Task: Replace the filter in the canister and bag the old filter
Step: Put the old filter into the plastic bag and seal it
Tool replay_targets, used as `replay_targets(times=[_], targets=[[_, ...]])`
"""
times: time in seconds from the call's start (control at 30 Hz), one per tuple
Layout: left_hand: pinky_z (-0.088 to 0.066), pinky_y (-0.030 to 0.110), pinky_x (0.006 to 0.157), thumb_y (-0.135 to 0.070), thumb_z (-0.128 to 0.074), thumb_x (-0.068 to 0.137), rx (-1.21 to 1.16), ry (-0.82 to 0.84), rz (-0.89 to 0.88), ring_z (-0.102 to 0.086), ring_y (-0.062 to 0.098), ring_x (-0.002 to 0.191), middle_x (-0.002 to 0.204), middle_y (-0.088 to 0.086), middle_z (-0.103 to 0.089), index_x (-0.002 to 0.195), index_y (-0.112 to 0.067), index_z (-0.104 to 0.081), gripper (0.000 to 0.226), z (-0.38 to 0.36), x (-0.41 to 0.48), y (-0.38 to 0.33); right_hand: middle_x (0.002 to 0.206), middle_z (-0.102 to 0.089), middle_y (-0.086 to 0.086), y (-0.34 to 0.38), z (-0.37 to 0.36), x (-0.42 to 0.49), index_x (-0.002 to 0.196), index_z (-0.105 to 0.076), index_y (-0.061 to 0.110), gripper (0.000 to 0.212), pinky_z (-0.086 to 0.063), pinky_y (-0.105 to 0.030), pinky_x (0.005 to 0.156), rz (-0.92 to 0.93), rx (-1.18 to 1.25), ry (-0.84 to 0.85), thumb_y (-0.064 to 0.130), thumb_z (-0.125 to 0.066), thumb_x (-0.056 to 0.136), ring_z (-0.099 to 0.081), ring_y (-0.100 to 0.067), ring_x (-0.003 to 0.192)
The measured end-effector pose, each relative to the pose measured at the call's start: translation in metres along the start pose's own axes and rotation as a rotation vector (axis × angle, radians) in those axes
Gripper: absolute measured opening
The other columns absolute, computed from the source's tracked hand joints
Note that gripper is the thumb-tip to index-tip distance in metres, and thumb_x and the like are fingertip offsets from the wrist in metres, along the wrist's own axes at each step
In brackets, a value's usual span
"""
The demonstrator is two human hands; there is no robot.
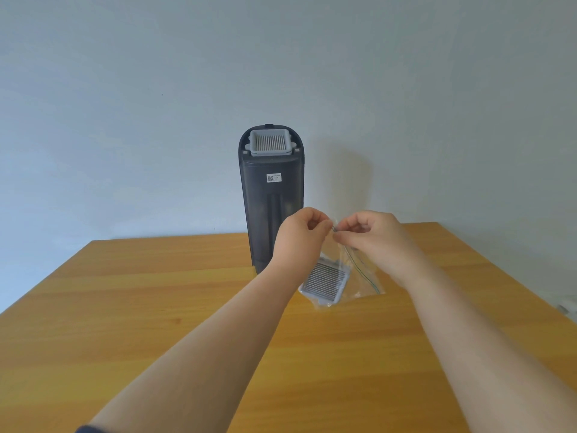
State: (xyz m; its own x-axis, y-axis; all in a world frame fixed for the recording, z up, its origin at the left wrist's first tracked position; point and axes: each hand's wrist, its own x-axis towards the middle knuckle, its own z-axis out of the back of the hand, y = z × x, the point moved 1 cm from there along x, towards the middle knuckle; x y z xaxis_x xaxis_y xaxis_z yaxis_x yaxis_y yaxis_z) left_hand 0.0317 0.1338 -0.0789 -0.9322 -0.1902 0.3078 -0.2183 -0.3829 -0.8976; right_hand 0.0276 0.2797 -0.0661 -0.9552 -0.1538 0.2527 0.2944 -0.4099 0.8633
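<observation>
A tall dark canister [271, 195] stands upright at the far side of the wooden table [156, 307]. A light grey pleated filter [270, 142] sits in its top opening. In front of it, a clear plastic bag [359, 276] hangs from both hands with its lower end on the table. Inside the bag lies another pleated filter [324, 281], tilted. My left hand [301, 234] and my right hand [371, 235] pinch the bag's top edge close together, fingertips almost touching.
A plain pale wall rises behind the table. The table's far edge runs just behind the canister, its right edge slants down to the right. A small object shows past the right edge [562, 307].
</observation>
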Motion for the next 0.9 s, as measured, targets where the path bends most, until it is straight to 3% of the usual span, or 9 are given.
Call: replay_targets(times=[0.33, 0.63, 0.9], targets=[[-0.052, 0.028, 0.073, -0.021, -0.062, 0.096, 0.051, 0.015, -0.035, -0.058, 0.009, 0.072, 0.078, -0.007, -0.064, 0.092, -0.017, -0.068, 0.009, -0.002, -0.002, -0.003, 0.090, -0.074, 0.003, -0.003, -0.002, 0.003, 0.088, -0.072, 0.023, 0.004, -0.050, -0.026, 0.077, 0.015, -0.046, -0.004, 0.023, -0.068, 0.091, -0.068, -0.013, 0.089], [-0.053, 0.030, 0.080, -0.028, -0.067, 0.094, -0.001, 0.099, 0.030, -0.059, 0.008, 0.073, 0.080, -0.006, -0.068, 0.099, -0.015, -0.073, 0.016, 0.001, -0.002, -0.001, 0.092, -0.074, 0.000, -0.011, -0.002, 0.005, 0.090, -0.071, 0.023, 0.007, -0.054, -0.035, 0.085, -0.002, -0.067, 0.036, 0.026, -0.066, 0.093, -0.069, -0.019, 0.092], [-0.047, 0.022, 0.066, -0.025, -0.061, 0.097, 0.074, -0.011, 0.008, -0.057, 0.007, 0.071, 0.078, -0.008, -0.064, 0.092, -0.017, -0.071, 0.014, 0.000, 0.000, -0.001, 0.099, -0.071, 0.006, -0.010, -0.006, 0.005, 0.097, -0.067, 0.025, 0.011, -0.045, -0.023, 0.073, 0.024, -0.138, 0.072, 0.031, -0.058, 0.097, -0.064, -0.011, 0.095]])
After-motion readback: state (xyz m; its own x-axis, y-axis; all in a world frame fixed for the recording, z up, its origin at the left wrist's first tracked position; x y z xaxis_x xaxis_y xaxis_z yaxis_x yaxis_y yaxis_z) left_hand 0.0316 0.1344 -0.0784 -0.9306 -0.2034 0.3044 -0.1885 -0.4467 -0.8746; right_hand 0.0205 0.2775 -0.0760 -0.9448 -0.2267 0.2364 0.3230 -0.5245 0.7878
